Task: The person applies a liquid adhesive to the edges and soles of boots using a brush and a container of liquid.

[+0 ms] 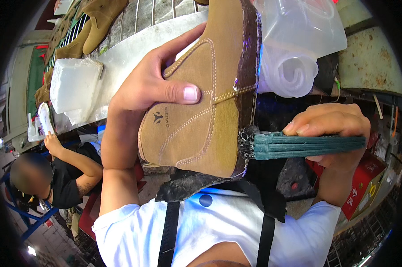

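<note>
My left hand (154, 84) grips a tan ankle boot (187, 133) with light stitching, its thumb pressed on the side of the upper. The boot is tilted, with its bottom turned to the right. A shiny dark brown band (250, 58) runs along that bottom edge. In my right hand (337, 122) is a brush with a ribbed green handle (308, 147). Its short black bristles (246, 142) touch the dark band near the heel end. Part of my right thumb shows beneath the handle.
A translucent plastic jug (303, 26) stands beyond the boot on the right. A cloudy white plastic block (76, 84) sits on the table's left side. Several tan boots (98, 22) rest on a rack. At left, a person (76, 173) holds a white item. A red box (361, 182) lies lower right.
</note>
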{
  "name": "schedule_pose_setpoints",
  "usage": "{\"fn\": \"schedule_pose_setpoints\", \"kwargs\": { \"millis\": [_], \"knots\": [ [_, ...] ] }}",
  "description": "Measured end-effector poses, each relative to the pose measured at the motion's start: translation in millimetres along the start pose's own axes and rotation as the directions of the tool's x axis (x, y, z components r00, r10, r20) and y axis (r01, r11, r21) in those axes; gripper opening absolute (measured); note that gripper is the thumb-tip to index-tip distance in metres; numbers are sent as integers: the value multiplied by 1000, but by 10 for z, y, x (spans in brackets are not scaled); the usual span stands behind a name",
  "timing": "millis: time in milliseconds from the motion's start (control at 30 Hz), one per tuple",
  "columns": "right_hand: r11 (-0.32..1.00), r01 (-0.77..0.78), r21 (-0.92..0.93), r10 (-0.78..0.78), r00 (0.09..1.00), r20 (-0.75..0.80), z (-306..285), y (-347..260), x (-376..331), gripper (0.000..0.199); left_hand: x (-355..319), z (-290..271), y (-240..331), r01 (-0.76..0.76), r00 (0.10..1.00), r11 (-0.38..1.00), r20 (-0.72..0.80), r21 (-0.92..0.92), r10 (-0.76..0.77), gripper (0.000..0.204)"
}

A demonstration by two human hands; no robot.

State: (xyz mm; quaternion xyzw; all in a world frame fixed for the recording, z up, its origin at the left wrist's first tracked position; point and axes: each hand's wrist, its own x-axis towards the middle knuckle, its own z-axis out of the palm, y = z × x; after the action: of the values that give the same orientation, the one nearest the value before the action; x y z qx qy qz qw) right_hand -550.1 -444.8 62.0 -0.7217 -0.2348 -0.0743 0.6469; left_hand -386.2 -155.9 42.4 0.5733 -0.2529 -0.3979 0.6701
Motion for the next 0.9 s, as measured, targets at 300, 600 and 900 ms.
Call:
{"fn": "schedule_pose_setpoints", "kwargs": {
  "millis": [300,600,900],
  "knots": [
    [994,4,-112,-18,992,-125,227,-193,5,31,-3,-14,14,39,996,999,-78,-4,-39,99],
    [918,52,-393,-40,999,37,158,-477,51,17,-43,5,30,99,986,971,-109,-216,-125,86],
    [778,150,-610,-62,985,163,-8,-767,168,20,-118,400,155,141,919,869,-265,-475,-294,58]
  ]
}}
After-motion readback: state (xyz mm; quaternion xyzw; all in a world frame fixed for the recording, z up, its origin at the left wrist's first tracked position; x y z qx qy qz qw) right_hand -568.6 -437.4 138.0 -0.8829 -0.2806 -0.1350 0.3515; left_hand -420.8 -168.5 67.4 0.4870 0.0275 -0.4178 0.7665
